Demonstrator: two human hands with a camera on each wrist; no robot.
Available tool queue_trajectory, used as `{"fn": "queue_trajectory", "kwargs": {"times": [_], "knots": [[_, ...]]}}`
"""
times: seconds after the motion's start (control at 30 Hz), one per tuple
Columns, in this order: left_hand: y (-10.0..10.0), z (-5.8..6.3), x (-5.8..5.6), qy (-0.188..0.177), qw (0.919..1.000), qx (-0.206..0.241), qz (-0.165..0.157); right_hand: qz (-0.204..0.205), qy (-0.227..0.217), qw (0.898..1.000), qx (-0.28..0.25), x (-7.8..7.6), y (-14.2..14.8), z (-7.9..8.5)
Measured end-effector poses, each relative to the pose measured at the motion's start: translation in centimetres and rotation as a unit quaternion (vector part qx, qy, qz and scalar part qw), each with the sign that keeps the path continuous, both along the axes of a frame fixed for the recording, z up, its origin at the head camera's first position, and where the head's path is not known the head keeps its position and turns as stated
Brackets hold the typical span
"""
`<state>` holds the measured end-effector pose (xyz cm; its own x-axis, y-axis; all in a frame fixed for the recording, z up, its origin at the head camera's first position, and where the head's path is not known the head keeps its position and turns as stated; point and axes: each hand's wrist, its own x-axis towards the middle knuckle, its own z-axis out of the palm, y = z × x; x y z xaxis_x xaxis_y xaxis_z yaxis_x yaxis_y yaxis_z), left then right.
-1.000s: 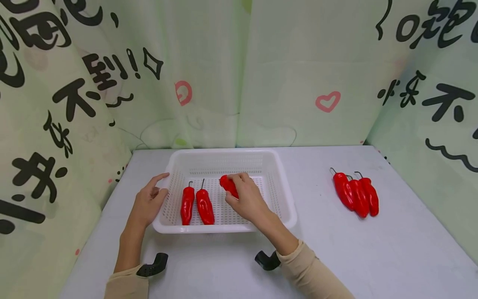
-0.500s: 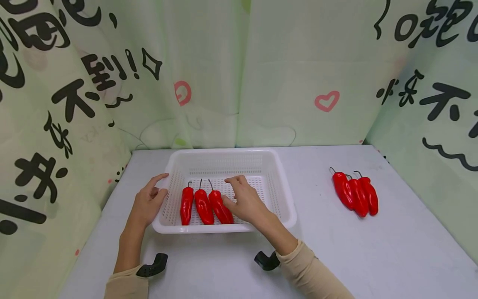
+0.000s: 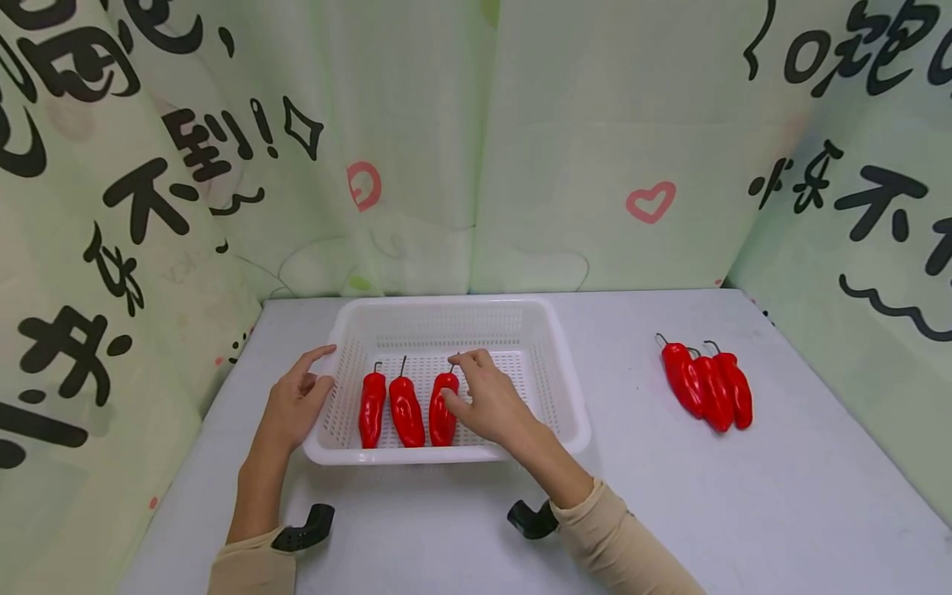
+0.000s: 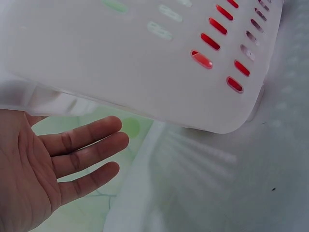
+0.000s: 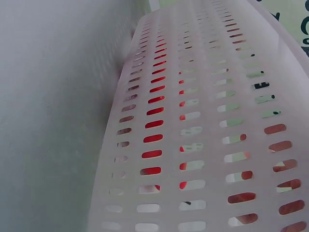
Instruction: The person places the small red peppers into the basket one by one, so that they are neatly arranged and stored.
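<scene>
Three glossy red chili peppers lie side by side in a white perforated plastic basket (image 3: pixel 446 454), stems pointing away: the left pepper (image 3: pixel 373 411), the middle pepper (image 3: pixel 406 413) and the right pepper (image 3: pixel 440 421). My right hand (image 3: pixel 489 400) reaches over the right pepper, thumb overlapping its side and index fingertip right at its stem. My left hand (image 3: pixel 296 406) touches the basket's left rim with thumb and index finger spread. In the left wrist view, the other fingers of the left hand (image 4: pixel 72 164) extend loosely below the rim; its thumb is hidden.
Three more red peppers (image 3: pixel 708 386) lie together on the white table (image 3: pixel 632 512), right of the basket. A printed pale-green curtain (image 3: pixel 550 165) encloses the back and both sides. A black wrist mount (image 3: pixel 532 519) sits on the right forearm, another (image 3: pixel 307 529) on the left.
The right hand has lowered the third pepper into the basket. Its fingers have spread, and the pepper has swung from slanting to nearly straight, its stem end shifting right. The left hand stays put.
</scene>
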<state>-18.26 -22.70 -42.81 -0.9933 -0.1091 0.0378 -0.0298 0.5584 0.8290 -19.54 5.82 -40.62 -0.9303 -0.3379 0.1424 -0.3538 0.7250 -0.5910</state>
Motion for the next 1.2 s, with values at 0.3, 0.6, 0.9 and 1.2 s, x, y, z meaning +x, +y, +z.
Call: {"fn": "queue_trajectory", "kwargs": {"times": [0.3,0.6,0.9,1.2], "knots": [[0.0,-0.2,-0.1,0.0,1.0,0.006,0.002,-0.018,0.031,0.999,-0.022,0.3,1.0,0.7],[0.0,-0.2,-0.1,0.004,1.0,-0.001,0.004,-0.033,0.083,0.995,-0.046,0.6,2.8,1.6],[0.0,-0.3,0.0,0.006,1.0,0.0,0.006,-0.05,0.106,0.991,-0.06,0.8,4.4,2.1],[0.0,-0.3,-0.1,0.003,1.0,0.002,0.005,-0.073,0.111,0.989,-0.069,1.1,6.1,2.4]]}}
